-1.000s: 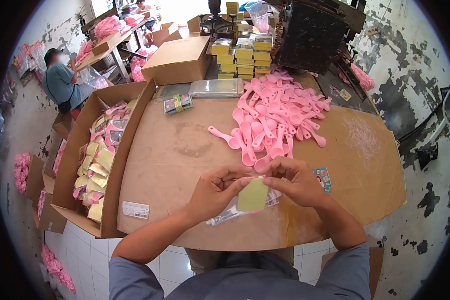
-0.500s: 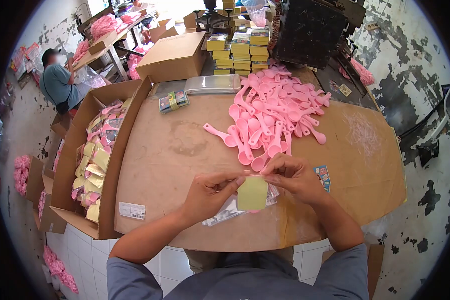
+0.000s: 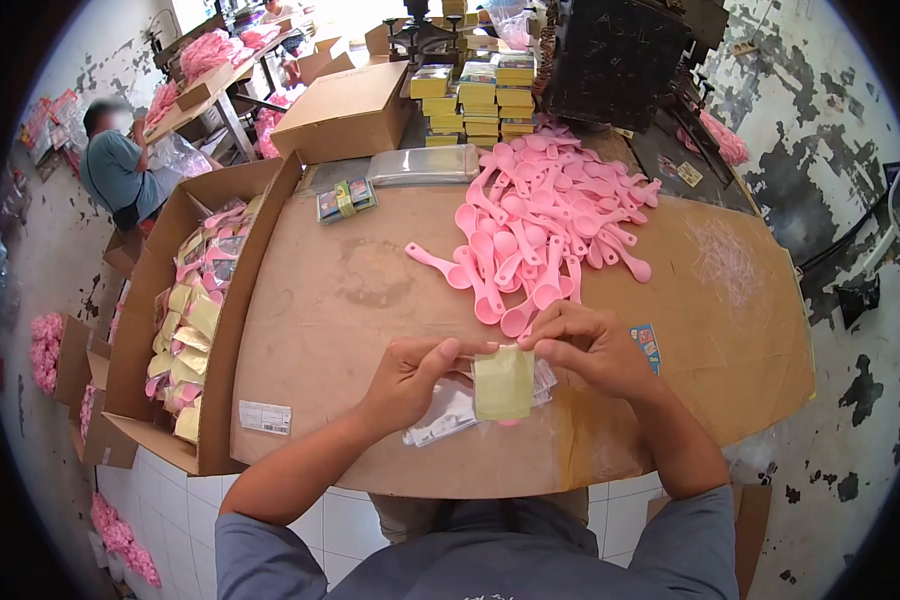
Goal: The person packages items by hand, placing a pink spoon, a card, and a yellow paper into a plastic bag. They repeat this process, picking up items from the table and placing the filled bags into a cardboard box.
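Observation:
Upright between my hands is a small clear plastic bag with a pale yellow card (image 3: 503, 385) in it. My left hand (image 3: 407, 380) has its fingertips at the bag's top left edge, with the thumb lying above the index finger. At the top right corner, my right hand (image 3: 590, 350) pinches the bag between thumb and finger. Behind the bag lies a stack of clear plastic bags (image 3: 440, 415) on the cardboard. A bit of pink shows just below the card. Beyond my hands, a heap of pink measuring spoons (image 3: 545, 220) spreads over the table.
An open carton (image 3: 225, 365) at the left holds packed spoons and cards. A banded card bundle (image 3: 347, 201), a clear-wrapped pack (image 3: 423, 165) and stacks of cards (image 3: 480, 95) stand at the back. A blue printed card (image 3: 645, 348) lies right. A person (image 3: 118, 165) sits far left.
My left thumb has lifted and slid back from the card's top left corner. The yellow card now looks glossier, behind plastic. My right hand stays at the top right corner.

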### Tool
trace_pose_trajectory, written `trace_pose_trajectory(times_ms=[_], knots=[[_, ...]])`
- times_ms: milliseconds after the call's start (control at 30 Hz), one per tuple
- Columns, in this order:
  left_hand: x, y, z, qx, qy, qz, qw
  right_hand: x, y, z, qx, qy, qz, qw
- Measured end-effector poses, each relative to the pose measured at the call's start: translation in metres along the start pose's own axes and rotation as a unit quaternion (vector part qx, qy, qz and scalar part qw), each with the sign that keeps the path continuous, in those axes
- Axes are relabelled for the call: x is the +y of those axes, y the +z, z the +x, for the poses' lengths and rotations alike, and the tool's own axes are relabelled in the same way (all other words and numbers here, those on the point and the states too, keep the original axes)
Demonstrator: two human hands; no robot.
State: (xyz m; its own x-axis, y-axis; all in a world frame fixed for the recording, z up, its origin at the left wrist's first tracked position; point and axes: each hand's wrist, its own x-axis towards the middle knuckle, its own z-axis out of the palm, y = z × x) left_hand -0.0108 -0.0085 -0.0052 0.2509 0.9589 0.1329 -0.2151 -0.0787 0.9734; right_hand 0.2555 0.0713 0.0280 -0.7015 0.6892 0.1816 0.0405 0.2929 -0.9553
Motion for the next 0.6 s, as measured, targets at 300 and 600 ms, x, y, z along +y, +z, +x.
trace_pose_trajectory(times_ms=[300, 600], knots=[[0.000, 0.008, 0.004, 0.034, -0.038, 0.062, 0.997, 0.011, 0.008, -0.001, 0.024, 0.010, 0.022, 0.999], [0.007, 0.020, 0.005, 0.108, 0.033, -0.007, 0.994, 0.007, 0.006, -0.001, -0.050, 0.052, 0.058, 0.996]])
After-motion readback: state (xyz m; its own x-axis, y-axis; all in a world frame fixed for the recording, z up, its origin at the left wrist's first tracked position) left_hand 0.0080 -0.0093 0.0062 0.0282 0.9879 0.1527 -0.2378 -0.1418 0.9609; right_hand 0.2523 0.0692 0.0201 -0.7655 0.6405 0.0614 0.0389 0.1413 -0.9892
